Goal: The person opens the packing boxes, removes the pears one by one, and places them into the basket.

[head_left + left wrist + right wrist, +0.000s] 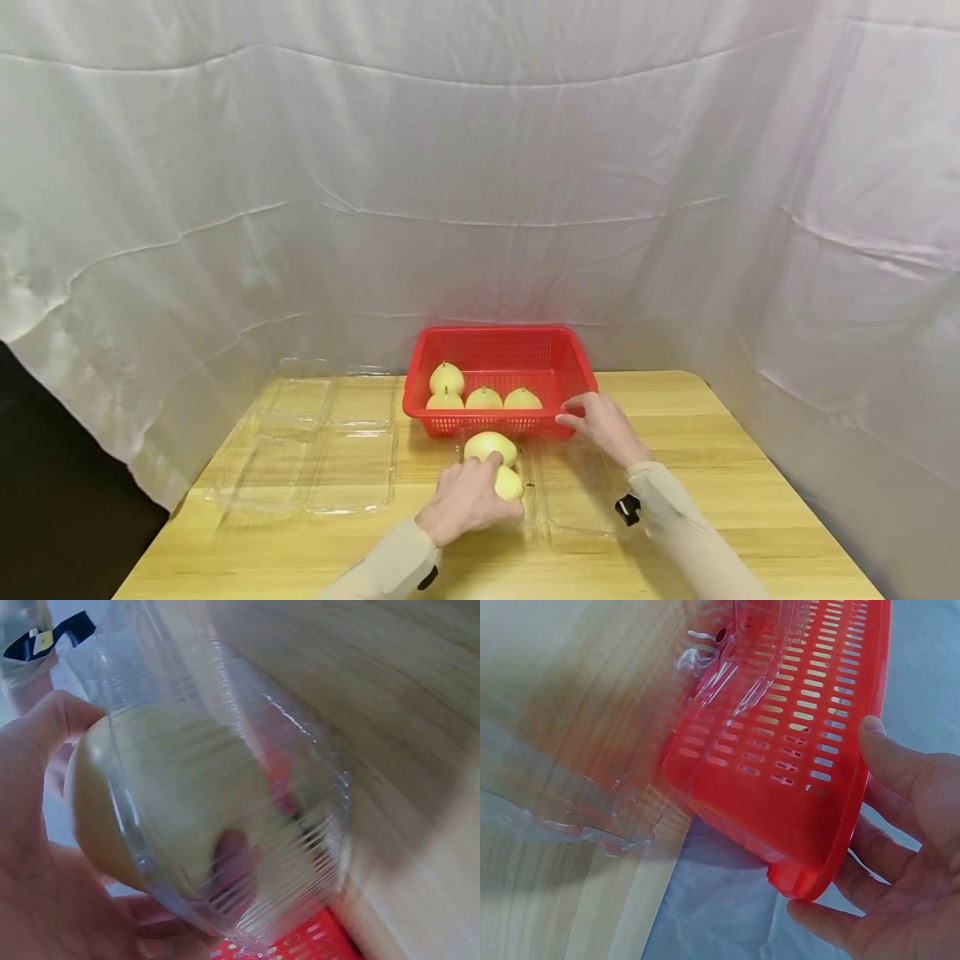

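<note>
My left hand (471, 498) grips a pale yellow pear (508, 483), stem pointing right, at a clear plastic clamshell box (581, 500). In the left wrist view the pear (97, 802) sits partly behind the box's ribbed clear wall (292, 855), with fingers curled around it. Just beyond it, a second pear (490, 448) lies in the same box. My right hand (609, 427) holds the near right corner of a red plastic basket (498, 332), thumb and fingers about its rim (866, 787). Several pears (483, 398) sit inside the basket, along its near and left sides.
Open clear clamshell boxes (348, 471) stand on the left of the wooden table (720, 500). A pale grey curtain (480, 167) hangs behind the table and along both sides. The basket stands at the table's back edge, just behind the box with the pears.
</note>
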### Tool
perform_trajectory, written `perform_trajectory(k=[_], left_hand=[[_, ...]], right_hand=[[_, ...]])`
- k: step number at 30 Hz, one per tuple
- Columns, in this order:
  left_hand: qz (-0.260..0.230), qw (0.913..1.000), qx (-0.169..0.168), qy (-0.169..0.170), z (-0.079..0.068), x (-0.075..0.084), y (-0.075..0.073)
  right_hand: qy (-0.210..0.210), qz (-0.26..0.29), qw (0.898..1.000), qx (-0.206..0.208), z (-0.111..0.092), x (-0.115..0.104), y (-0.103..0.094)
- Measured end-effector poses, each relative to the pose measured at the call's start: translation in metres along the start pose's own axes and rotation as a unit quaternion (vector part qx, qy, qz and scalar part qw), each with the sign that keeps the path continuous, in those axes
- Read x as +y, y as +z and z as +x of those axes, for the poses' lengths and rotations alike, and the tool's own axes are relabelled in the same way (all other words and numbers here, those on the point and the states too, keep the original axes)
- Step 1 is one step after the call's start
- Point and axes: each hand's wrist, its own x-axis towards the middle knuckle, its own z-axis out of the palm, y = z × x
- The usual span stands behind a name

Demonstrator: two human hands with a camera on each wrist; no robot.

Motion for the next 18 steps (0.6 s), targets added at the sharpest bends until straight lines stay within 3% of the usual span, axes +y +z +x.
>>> perform_trajectory(k=[6, 12, 18], left_hand=[[-0.056, 0.9981, 0.005, -0.025, 0.004, -0.002, -0.006], [-0.129, 0.9907, 0.018, -0.041, 0.009, -0.005, -0.013], [-0.171, 0.9838, 0.039, -0.038, 0.016, -0.009, -0.02]], right_hand=[[0.001, 0.006, 1.0, -0.004, 0.001, 0.0, 0.0], [0.01, 0.005, 1.0, -0.008, 0.001, 0.0, 0.001], [0.002, 0.002, 1.0, -0.005, 0.001, 0.0, 0.001]])
